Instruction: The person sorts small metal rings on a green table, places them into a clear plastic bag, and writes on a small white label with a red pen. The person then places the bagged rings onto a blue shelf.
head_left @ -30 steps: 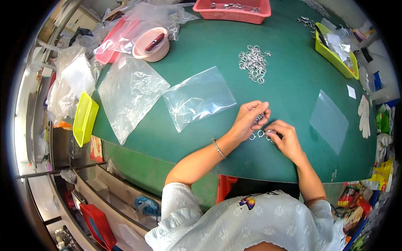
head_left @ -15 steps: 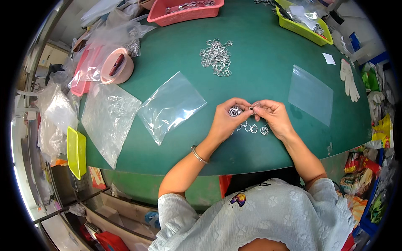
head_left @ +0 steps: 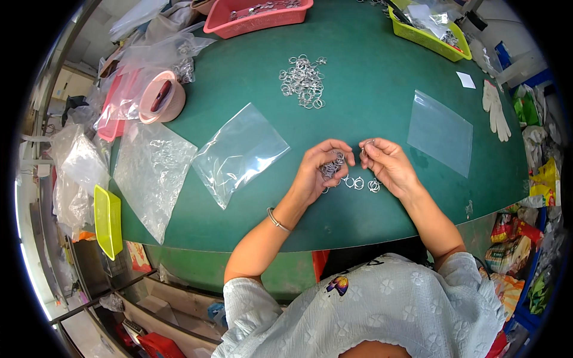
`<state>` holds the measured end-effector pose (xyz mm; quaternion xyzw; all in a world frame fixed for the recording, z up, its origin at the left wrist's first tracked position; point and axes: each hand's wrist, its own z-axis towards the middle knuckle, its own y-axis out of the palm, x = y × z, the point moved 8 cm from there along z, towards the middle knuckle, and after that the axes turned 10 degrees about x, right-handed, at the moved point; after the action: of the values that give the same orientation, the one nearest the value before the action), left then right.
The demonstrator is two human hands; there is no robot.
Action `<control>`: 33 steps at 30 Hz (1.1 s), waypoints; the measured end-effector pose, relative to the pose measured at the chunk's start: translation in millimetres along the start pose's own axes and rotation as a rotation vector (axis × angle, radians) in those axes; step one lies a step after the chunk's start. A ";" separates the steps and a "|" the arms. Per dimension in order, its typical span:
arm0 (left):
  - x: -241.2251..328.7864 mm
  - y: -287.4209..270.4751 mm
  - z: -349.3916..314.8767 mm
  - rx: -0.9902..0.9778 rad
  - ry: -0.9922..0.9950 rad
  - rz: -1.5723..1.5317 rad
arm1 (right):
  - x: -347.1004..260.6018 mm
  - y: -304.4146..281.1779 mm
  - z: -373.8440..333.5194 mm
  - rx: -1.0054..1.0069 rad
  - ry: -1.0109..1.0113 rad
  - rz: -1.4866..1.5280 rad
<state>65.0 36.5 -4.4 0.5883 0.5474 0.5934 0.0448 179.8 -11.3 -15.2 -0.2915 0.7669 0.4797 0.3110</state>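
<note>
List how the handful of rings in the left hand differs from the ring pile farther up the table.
The handful of rings is held in the left hand, while the ring pile lies on the green table. The handful of rings is bunched compactly; the ring pile spreads loosely. Fingers partly cover the handful of rings, but the ring pile is uncovered. Both consist of silvery rings.
</note>
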 end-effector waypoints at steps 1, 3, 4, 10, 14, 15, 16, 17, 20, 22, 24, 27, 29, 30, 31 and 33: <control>0.4 3.4 -0.9 -0.035 -0.008 -0.030 | 1.4 0.2 0.2 -0.017 0.014 0.032; -3.7 -3.9 0.0 0.105 0.008 0.154 | 2.4 1.4 -0.5 -0.018 0.030 0.029; -5.5 -7.0 -0.2 0.176 0.016 0.246 | 2.7 3.0 -1.1 -0.019 0.039 0.028; 6.4 1.1 -4.9 0.247 0.225 0.603 | 0.2 11.0 -7.8 0.051 -0.028 -0.133; -3.4 -8.8 -0.5 0.232 0.072 0.267 | -2.8 9.7 -4.6 0.040 -0.055 -0.076; -3.0 -8.1 -0.5 0.233 0.059 0.241 | -3.0 7.0 -3.2 0.031 -0.062 -0.066; -3.0 -7.9 -0.4 0.234 0.047 0.216 | -3.4 5.9 -2.6 0.022 -0.069 -0.055; -3.7 -8.1 -0.1 0.226 0.039 0.205 | -3.4 4.9 -2.9 0.034 -0.075 -0.086; -5.7 -9.2 1.0 0.194 0.014 0.155 | -4.7 3.8 -3.7 0.067 -0.091 -0.162; -6.2 -8.3 1.7 0.166 -0.009 0.102 | -4.4 0.7 -2.9 0.084 -0.101 -0.189; -5.1 -5.4 1.7 0.121 -0.014 0.045 | -3.0 0.5 -2.1 0.066 -0.083 -0.154; -2.4 0.7 -0.3 0.082 -0.023 -0.018 | -1.6 0.2 -2.0 0.071 -0.063 -0.120; -1.4 0.2 -1.2 0.118 0.002 0.088 | -1.2 0.8 -2.6 0.090 -0.052 -0.132; -2.5 -1.8 -1.7 0.163 0.031 0.209 | -1.3 1.4 -3.4 0.101 -0.045 -0.155; -2.5 -3.9 -2.0 0.207 0.059 0.331 | -0.9 1.2 -3.7 0.113 -0.038 -0.178; -2.8 -0.8 -3.2 0.211 0.069 0.412 | 0.4 0.7 -3.4 0.085 -0.079 -0.248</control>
<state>63.0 33.0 -5.9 0.6685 0.4759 0.5493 -0.1578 178.3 -14.2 -13.9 -0.3517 0.7318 0.4158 0.4097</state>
